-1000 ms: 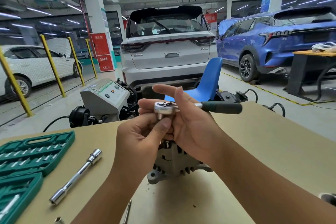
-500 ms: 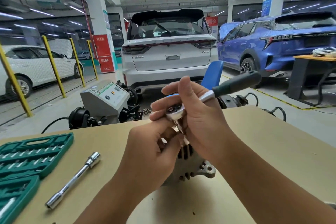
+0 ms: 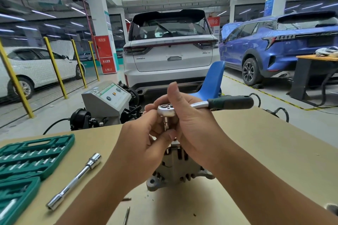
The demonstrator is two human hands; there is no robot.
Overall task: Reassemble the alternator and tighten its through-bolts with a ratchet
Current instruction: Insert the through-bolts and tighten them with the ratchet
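A garage surface [image 3: 256, 151] carries the heavy, rigid alternator [image 3: 175, 168]; above it the right hand [image 3: 193, 124] grips the slick steel ratchet [image 3: 201, 105] near its head; the left hand [image 3: 144, 144] pinches its bit; the rubber handle offers the surest hold.

Silver ratchet [image 3: 166, 110] (dk green handle), teal socket case [image 3: 34, 153].

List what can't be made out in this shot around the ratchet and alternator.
- Head view: the bolt under the ratchet bit is hidden by left hand and right hand.
- Alternator top is covered by both hands.
- Socket case is cut by the left edge; its bits are too small to size.
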